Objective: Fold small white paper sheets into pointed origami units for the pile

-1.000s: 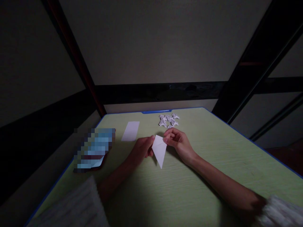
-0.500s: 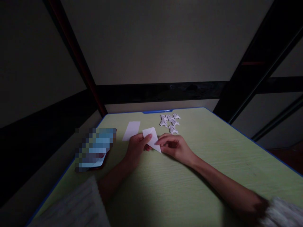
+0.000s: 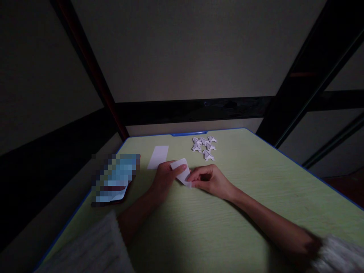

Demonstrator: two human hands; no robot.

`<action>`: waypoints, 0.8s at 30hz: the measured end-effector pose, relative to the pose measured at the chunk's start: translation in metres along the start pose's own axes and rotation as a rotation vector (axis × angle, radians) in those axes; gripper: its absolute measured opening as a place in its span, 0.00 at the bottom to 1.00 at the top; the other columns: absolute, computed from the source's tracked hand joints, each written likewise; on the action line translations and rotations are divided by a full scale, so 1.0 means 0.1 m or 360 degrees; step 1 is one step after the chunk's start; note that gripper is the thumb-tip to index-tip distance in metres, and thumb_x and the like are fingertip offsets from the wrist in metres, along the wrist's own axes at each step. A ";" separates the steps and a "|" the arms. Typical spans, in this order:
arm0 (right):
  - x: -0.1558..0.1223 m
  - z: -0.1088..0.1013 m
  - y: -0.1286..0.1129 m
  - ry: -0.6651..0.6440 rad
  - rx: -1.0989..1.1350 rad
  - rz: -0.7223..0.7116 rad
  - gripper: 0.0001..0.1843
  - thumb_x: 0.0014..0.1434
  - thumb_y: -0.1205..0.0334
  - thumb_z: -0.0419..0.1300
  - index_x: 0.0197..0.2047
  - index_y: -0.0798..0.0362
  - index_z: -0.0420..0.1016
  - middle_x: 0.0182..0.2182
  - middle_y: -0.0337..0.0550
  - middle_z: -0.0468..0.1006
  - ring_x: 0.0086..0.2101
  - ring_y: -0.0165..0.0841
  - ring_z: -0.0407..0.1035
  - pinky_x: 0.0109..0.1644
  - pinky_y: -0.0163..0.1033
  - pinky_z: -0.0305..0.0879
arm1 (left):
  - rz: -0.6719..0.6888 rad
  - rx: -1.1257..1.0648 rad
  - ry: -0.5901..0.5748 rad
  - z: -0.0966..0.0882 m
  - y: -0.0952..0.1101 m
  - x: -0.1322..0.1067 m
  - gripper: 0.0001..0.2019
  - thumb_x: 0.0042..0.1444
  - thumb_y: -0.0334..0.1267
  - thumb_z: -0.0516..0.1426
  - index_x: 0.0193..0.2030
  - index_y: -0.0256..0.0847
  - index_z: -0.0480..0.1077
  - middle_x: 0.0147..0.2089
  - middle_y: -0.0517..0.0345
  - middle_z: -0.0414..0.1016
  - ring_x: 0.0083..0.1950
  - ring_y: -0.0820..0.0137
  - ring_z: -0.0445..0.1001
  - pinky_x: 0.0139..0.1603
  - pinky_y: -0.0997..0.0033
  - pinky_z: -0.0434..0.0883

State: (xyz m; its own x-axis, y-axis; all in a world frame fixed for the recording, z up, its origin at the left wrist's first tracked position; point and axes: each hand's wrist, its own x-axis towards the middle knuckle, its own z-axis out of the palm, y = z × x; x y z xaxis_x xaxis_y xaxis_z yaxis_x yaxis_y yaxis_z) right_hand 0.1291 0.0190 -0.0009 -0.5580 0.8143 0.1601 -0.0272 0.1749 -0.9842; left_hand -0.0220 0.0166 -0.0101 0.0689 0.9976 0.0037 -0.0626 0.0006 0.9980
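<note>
A small white piece of folded paper (image 3: 182,175) is held between my two hands above the table. My left hand (image 3: 166,177) grips its left side, with the thumb lying across the top face. At the paper's lower right corner, the fingertips and thumb of my right hand (image 3: 209,180) are pinched on its edge. Just beyond my left hand lies a flat white sheet of paper (image 3: 158,156). Several folded white paper figures (image 3: 204,146) sit in a cluster past my right hand.
The light green table (image 3: 256,182) has a blue rim and a blue strip (image 3: 189,133) at its far edge. On the left lies a tablet-like device (image 3: 118,180) with a blurred screen. Pale wall panels (image 3: 193,49) with dark bands rise behind the table.
The folded paper has tilted and come slightly lower and nearer. My right hand's fingers have closed further on its lower corner, and my left thumb has slid a little to the right.
</note>
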 end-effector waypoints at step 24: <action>0.07 -0.05 0.03 0.0367 -0.0016 0.0082 0.09 0.42 0.64 0.59 0.18 0.57 0.64 0.15 0.33 0.63 0.18 0.22 0.54 0.22 0.31 0.48 | 0.0070 0.0431 -0.0177 0.08 0.11 -0.04 0.06 0.39 0.34 0.55 0.19 0.33 0.68 0.17 0.64 0.64 0.20 0.78 0.60 0.21 0.79 0.56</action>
State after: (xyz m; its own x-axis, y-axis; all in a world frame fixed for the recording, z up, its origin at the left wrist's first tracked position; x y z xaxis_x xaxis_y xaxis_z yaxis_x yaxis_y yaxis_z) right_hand 0.1290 0.0275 -0.0021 -0.3543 0.9269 0.1236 0.0056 0.1343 -0.9909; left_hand -0.0152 0.0120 0.0015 0.1815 0.9826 0.0393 0.1990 -0.0758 0.9771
